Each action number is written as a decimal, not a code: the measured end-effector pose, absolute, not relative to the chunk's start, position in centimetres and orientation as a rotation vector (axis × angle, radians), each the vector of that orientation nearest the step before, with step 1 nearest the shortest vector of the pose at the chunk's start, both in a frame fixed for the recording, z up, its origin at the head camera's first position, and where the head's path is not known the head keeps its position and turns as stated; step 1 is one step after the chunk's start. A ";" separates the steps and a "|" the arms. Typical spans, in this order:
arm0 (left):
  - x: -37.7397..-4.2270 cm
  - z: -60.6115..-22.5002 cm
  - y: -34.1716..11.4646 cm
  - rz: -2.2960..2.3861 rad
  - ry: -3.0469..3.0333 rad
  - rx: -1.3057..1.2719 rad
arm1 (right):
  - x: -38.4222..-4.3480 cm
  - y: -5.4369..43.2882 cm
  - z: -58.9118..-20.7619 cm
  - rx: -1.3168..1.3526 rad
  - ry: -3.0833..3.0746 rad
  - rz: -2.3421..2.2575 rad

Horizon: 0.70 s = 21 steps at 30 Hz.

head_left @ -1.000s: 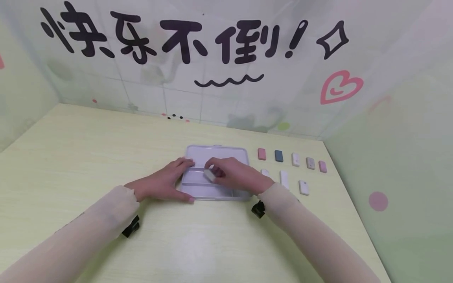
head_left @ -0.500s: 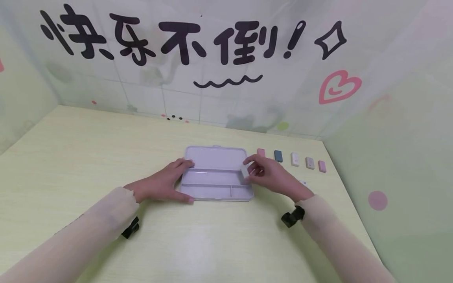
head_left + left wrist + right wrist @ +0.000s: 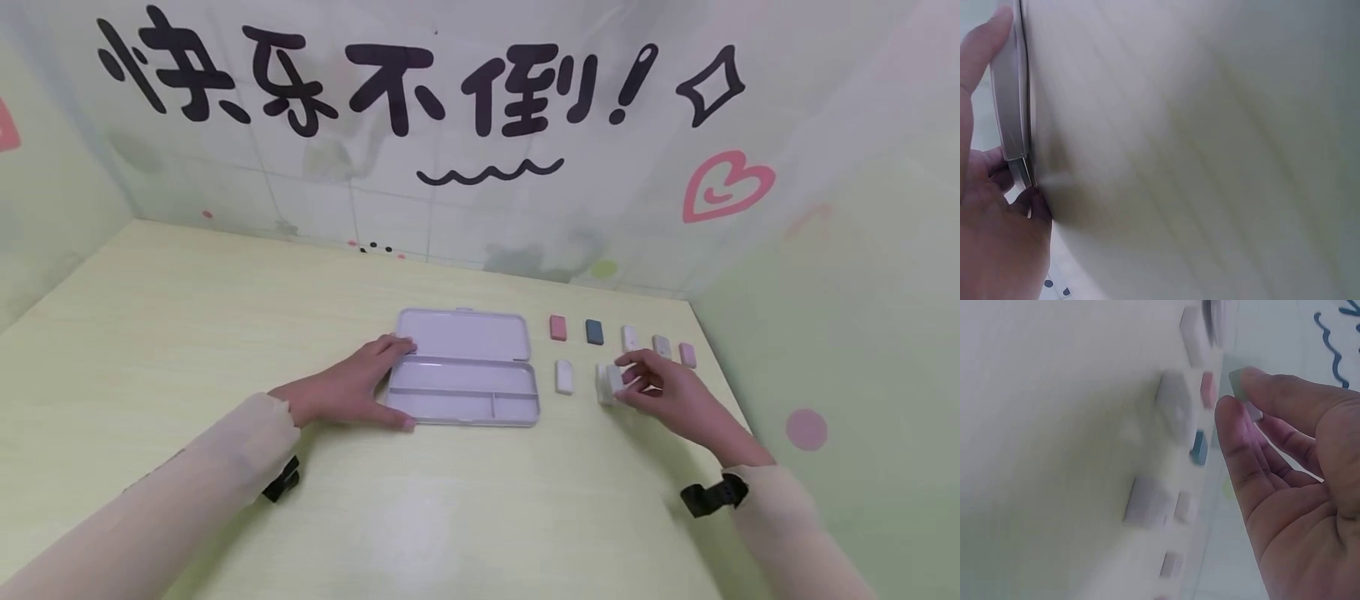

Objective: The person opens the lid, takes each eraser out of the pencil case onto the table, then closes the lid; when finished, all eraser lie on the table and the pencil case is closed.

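An open pale lilac pencil case (image 3: 465, 375) lies on the table, its lid folded back and its compartments showing bare. My left hand (image 3: 348, 383) holds its left end, thumb at the front edge and fingers at the hinge side; in the left wrist view fingertips curl at the case's edge (image 3: 1010, 94). To the right, my right hand (image 3: 667, 392) pinches a small whitish eraser (image 3: 613, 381), greenish in the right wrist view, between thumb and fingers. It overlaps a white eraser (image 3: 602, 387) standing among the others. Another white eraser (image 3: 564, 377) sits nearer the case.
Along the back right runs a row of erasers: a pink one (image 3: 558, 327), a blue one (image 3: 594, 332), a white one (image 3: 629, 337), a greyish one (image 3: 661, 346) and a light pink one (image 3: 687, 355). Printed walls (image 3: 480, 217) close off the back and right.
My right hand has moved right, from above the pencil case to the erasers, carrying the whitish eraser. The left hand has stayed on the case.
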<state>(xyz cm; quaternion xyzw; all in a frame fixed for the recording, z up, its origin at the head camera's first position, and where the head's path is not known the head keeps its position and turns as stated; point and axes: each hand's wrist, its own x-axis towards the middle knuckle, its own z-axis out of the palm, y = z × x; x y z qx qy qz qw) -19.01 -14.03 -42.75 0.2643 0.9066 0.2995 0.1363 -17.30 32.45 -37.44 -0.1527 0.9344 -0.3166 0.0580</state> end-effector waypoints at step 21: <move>-18.9 -42.2 -14.0 0.858 2.614 0.761 | -15.6 42.3 -40.1 -0.252 2.915 -0.810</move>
